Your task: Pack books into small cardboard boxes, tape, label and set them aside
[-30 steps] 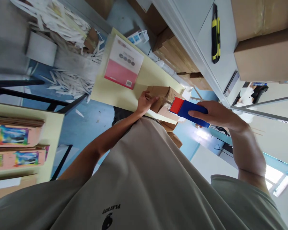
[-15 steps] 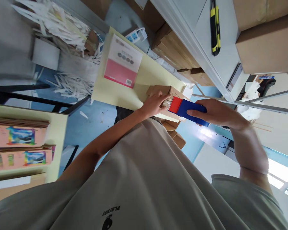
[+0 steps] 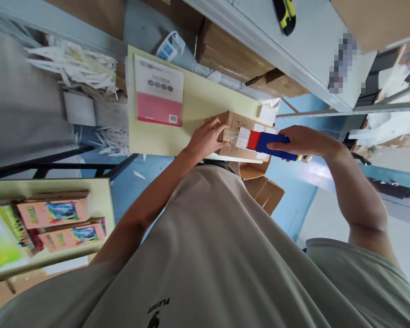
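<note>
A small cardboard box (image 3: 237,122) lies at the near edge of a pale yellow table (image 3: 205,102). My left hand (image 3: 206,139) presses on the box's left end with curled fingers, next to a strip of clear tape. My right hand (image 3: 302,141) is closed round a blue and red tape dispenser (image 3: 268,143), whose red head lies against the top of the box. White labels show on the box beside the dispenser's head.
A pink and white book (image 3: 159,95) lies on the yellow table, a white power strip (image 3: 170,45) behind it. A grey shelf (image 3: 307,50) carries a yellow-black utility knife (image 3: 284,16). Cardboard boxes (image 3: 232,52) stand below it. White paper strips (image 3: 71,64) pile at left. Colourful booklets (image 3: 59,223) are stacked on a second table.
My left hand slid right along the box top toward the dispenser. The dispenser's head now lies flatter on the box. The view tilted, showing more of the left table.
</note>
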### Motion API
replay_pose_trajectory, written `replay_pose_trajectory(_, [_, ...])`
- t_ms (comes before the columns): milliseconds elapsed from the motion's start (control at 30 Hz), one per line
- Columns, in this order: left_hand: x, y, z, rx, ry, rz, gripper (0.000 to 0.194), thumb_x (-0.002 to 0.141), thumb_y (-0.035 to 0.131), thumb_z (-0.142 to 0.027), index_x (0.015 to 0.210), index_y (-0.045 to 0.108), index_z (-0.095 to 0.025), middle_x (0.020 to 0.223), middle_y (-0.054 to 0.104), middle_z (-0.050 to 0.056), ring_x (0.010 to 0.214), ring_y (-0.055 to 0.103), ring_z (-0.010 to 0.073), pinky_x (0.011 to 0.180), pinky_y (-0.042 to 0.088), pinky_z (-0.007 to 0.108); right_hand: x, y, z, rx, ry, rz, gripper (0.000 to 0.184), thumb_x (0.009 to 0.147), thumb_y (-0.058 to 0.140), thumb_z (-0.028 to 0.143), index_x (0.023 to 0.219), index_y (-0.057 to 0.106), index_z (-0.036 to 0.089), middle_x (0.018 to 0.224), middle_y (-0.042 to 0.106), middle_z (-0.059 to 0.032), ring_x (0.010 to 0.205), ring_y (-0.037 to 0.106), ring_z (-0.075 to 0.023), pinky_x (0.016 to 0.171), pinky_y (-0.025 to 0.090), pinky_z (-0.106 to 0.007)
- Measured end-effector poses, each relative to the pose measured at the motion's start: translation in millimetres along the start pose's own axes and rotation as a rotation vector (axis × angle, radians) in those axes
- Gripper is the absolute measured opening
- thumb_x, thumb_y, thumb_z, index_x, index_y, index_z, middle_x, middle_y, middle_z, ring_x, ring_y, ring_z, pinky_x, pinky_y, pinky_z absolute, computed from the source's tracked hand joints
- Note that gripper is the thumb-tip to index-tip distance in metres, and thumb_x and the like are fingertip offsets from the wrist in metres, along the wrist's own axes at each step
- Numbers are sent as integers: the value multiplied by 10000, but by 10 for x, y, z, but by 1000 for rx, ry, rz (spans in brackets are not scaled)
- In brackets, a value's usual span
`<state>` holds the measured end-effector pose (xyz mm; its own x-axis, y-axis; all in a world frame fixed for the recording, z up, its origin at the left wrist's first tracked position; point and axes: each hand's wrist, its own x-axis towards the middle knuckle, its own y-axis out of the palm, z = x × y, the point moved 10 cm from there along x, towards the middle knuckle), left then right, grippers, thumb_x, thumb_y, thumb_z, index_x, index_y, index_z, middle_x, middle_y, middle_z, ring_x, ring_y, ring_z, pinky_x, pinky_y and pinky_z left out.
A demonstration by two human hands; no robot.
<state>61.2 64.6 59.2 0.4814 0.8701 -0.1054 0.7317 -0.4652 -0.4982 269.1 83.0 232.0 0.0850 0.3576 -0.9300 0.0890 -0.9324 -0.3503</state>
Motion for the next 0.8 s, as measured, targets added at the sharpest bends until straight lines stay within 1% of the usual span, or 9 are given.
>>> replay_pose_trajectory(100, [-24,14,44,9,-5,-15,589,978,985,-433,1510,783,-277,1433,747,128,1352,748,369,1153,639,480,354,111,-165,-47,-17,-46,668,1049,623,837,1054,834,204,922,841,-130,858,764,-288,778,524,-405])
replay_pose_trajectory(200, [-68,44,87,-31,-32,-63,583,992,968,-433,1526,786,-283,1371,776,107,1277,778,335,1143,656,478,698,203,-285,-59,-62,-96,745,1014,651,895,1129,864,190,937,841,-143,897,767,-314,797,519,-416])
replay_pose_trajectory(333, [-159,85,95,-99,-146,-221,492,1064,870,-472,1503,795,-263,1316,819,87,1092,816,250,1029,690,398,949,298,-400,22,-144,-125,771,982,679,939,1119,870,205,890,822,-137,890,763,-318,792,515,-414])
replay_pose_trajectory(433, [-192,98,65,-16,-294,-404,369,1114,787,-555,1287,874,-241,1192,850,100,1003,822,240,972,665,358,993,317,-415,57,-214,-157,743,983,704,915,1091,873,200,869,806,-148,905,767,-340,807,525,-430])
replay_pose_trajectory(533, [-168,97,24,88,-424,-566,349,1111,777,-575,1078,898,-248,1062,850,89,926,804,246,917,638,360,1006,351,-351,78,-288,-157,737,1002,695,886,1116,872,180,870,799,-168,938,782,-367,820,535,-446])
replay_pose_trajectory(600, [-136,99,20,114,-479,-616,309,1096,796,-536,1018,899,-255,986,830,67,907,787,243,893,620,354,999,357,-308,98,-337,-170,759,1009,675,897,1144,868,175,888,798,-181,963,788,-382,828,537,-458])
replay_pose_trajectory(667, [-128,83,39,120,-516,-631,265,1083,810,-490,1000,900,-256,928,804,45,920,770,238,907,610,348,964,362,-330,125,-384,-180,780,1007,657,923,1156,861,185,898,797,-180,968,788,-385,829,537,-465])
replay_pose_trajectory(733, [-175,22,72,128,-551,-651,225,1074,817,-446,1004,903,-251,909,787,34,942,756,237,945,604,352,896,384,-479,150,-427,-173,793,996,642,956,1132,854,204,879,792,-165,939,783,-375,815,534,-466])
replay_pose_trajectory(800, [-266,-72,112,150,-589,-681,183,1062,822,-396,1003,905,-244,907,776,33,958,751,241,982,597,365,814,419,-803,179,-441,-165,813,967,637,999,1087,847,223,829,777,-141,892,775,-363,790,529,-464])
